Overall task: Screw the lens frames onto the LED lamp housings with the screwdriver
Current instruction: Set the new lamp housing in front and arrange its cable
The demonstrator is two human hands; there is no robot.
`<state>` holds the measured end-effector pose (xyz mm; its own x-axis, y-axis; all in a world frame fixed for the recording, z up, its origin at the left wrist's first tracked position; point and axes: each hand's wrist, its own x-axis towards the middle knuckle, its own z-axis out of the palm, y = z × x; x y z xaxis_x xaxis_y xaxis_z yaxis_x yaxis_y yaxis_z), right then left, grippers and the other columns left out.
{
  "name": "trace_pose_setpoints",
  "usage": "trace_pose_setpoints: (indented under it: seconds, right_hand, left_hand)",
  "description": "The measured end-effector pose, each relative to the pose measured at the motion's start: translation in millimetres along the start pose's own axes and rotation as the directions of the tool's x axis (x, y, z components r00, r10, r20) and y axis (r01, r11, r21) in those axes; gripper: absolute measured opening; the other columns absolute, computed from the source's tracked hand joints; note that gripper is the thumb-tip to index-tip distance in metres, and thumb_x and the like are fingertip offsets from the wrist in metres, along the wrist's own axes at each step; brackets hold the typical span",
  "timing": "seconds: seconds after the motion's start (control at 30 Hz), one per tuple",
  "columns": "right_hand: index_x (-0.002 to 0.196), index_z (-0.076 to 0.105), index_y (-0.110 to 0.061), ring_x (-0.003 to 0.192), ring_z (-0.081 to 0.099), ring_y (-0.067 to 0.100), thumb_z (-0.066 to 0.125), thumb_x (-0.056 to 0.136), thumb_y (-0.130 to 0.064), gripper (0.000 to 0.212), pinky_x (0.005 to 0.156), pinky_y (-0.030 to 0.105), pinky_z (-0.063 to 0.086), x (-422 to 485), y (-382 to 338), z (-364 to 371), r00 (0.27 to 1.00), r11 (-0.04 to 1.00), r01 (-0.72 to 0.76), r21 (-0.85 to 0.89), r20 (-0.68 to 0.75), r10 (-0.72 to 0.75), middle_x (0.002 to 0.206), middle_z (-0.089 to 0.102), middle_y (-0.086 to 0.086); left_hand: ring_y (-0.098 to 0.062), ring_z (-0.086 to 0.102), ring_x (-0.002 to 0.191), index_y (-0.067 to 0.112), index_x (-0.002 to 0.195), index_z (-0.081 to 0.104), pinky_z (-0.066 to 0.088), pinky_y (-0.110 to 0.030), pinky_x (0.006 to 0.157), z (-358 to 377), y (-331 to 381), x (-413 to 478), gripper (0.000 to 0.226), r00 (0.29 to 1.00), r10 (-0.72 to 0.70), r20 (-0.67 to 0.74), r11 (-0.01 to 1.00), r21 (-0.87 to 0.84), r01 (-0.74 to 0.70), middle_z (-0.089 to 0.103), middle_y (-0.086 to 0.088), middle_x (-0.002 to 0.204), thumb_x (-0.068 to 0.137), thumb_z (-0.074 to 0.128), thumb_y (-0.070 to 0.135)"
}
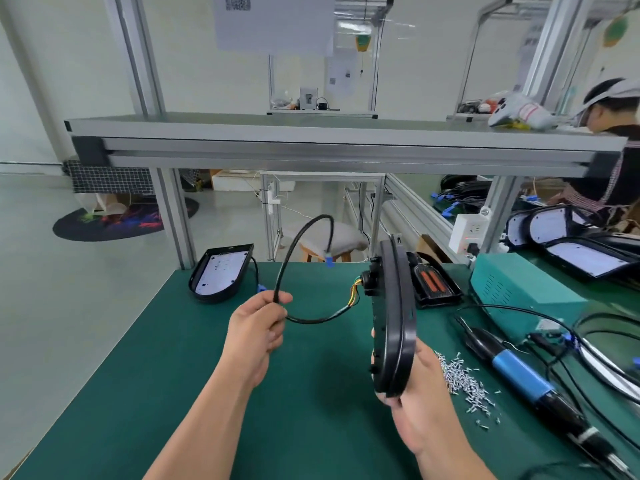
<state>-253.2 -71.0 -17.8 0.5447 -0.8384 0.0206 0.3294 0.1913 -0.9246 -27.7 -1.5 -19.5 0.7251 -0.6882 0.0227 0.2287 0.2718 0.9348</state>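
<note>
- Head view: both forearms reach forward over the green table (156, 393), raised clear of it.
- The left hand (258, 327) has its fingers and thumb curled round a black cable (294, 258), pinching it where the loop crosses itself.
- The right hand (415, 393) clasps the lower end of a black lamp housing (394, 317), held upright on edge in the air.
- The cable leaves the back of this housing by coloured wires, arcs up and ends in a blue connector (329, 262) hanging free.
- A second housing (221, 271) lies at the table's far left, open face up, with a white board inside.
- Loose screws (460, 379) lie in a heap just right of the right hand.
- The screwdriver (519, 372), blue-bodied, lies beyond the heap, touched by neither hand.
- A green box (519, 289) stands behind it.
</note>
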Motion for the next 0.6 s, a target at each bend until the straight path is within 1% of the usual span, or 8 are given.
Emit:
trace_pose_setpoints:
  seconds: [0.1,0.2,0.23,0.33,0.4,0.47,0.53,0.6]
  right_hand:
    - [0.08,0.073,-0.016,0.049,0.034,0.014,0.067,0.075,-0.02,0.009,0.044,0.02,0.021,6.6,1.4,-4.6,0.999,0.997,0.034,0.063,-0.004,-0.033,0.063,0.046,0.007]
    - [0.079,0.065,-0.008,0.049,0.03,0.015,0.065,0.086,-0.022,0.016,0.044,0.025,0.018,9.8,3.9,-5.3,0.998,0.999,0.04,-0.003,-0.048,-0.04,0.063,0.048,0.007]
    - [0.081,0.06,-0.005,0.049,0.029,0.016,0.065,0.091,-0.019,0.019,0.044,0.026,0.018,10.8,5.6,-5.3,0.997,0.999,0.033,-0.037,-0.071,-0.035,0.064,0.047,0.008]
    - [0.082,0.053,-0.009,0.045,0.033,0.017,0.061,0.103,-0.012,0.022,0.041,0.023,0.022,13.1,11.4,-4.0,0.995,0.989,-0.006,-0.145,-0.095,-0.008,0.063,0.049,0.01]
    - [0.084,0.05,-0.01,0.043,0.037,0.02,0.062,0.104,-0.014,0.024,0.039,0.024,0.025,14.1,14.1,-2.5,0.997,0.979,-0.034,-0.203,-0.074,0.02,0.061,0.051,0.013]
    - [0.084,0.047,-0.011,0.041,0.038,0.022,0.065,0.104,-0.017,0.027,0.038,0.026,0.028,15.1,16.8,-1.1,0.997,0.959,-0.072,-0.273,-0.052,0.06,0.057,0.054,0.014]
    - [0.088,0.047,-0.01,0.039,0.04,0.023,0.065,0.103,-0.019,0.026,0.038,0.028,0.031,17.1,20.0,2.1,0.993,0.934,-0.114,-0.339,-0.041,0.106,0.055,0.058,0.015]
    - [0.095,0.048,-0.005,0.041,0.048,0.026,0.067,0.102,-0.021,0.025,0.039,0.03,0.037,18.5,21.7,7.0,0.989,0.915,-0.149,-0.375,-0.036,0.146,0.057,0.063,0.014]
  left_hand:
    - [-0.017,0.016,0.049,0.016,0.072,0.072,0.013,-0.027,0.046,-1.5,1.8,-3.2,0.02,1.0,-0.007,0.015,0.996,0.086,0.006,0.028,0.0,0.057,0.069,0.054,0.007]
    - [-0.019,0.014,0.052,0.015,0.068,0.06,0.011,-0.03,0.051,-2.9,6.9,-4.3,0.007,1.0,0.023,-0.001,0.971,0.237,-0.022,0.023,-0.001,0.057,0.065,0.057,0.021]
    - [-0.02,0.015,0.053,0.016,0.066,0.056,0.012,-0.029,0.051,-4.3,8.0,-3.8,0.012,0.999,0.033,-0.015,0.955,0.295,-0.027,0.023,-0.001,0.058,0.066,0.06,0.027]
    - [-0.02,0.019,0.054,0.02,0.06,0.05,0.017,-0.028,0.051,-9.6,12.3,-1.3,0.035,0.993,0.022,-0.114,0.876,0.482,0.036,0.028,-0.005,0.059,0.076,0.063,0.049]
    - [-0.02,0.022,0.056,0.022,0.055,0.048,0.018,-0.029,0.054,-14.2,14.3,1.4,0.038,0.984,0.007,-0.178,0.841,0.534,0.091,0.03,-0.004,0.059,0.077,0.061,0.049]
    - [-0.019,0.024,0.055,0.021,0.052,0.05,0.02,-0.03,0.055,-20.4,17.1,2.8,0.032,0.977,-0.017,-0.213,0.799,0.585,0.142,0.033,-0.003,0.058,0.075,0.059,0.042]
    - [-0.019,0.026,0.052,0.019,0.05,0.055,0.021,-0.029,0.055,-24.8,20.6,1.6,0.027,0.975,-0.058,-0.215,0.751,0.634,0.185,0.035,-0.003,0.057,0.071,0.057,0.037]
    - [-0.019,0.027,0.049,0.017,0.048,0.06,0.022,-0.028,0.054,-26.6,23.7,0.8,0.028,0.978,-0.102,-0.179,0.713,0.672,0.198,0.035,-0.003,0.055,0.066,0.055,0.038]
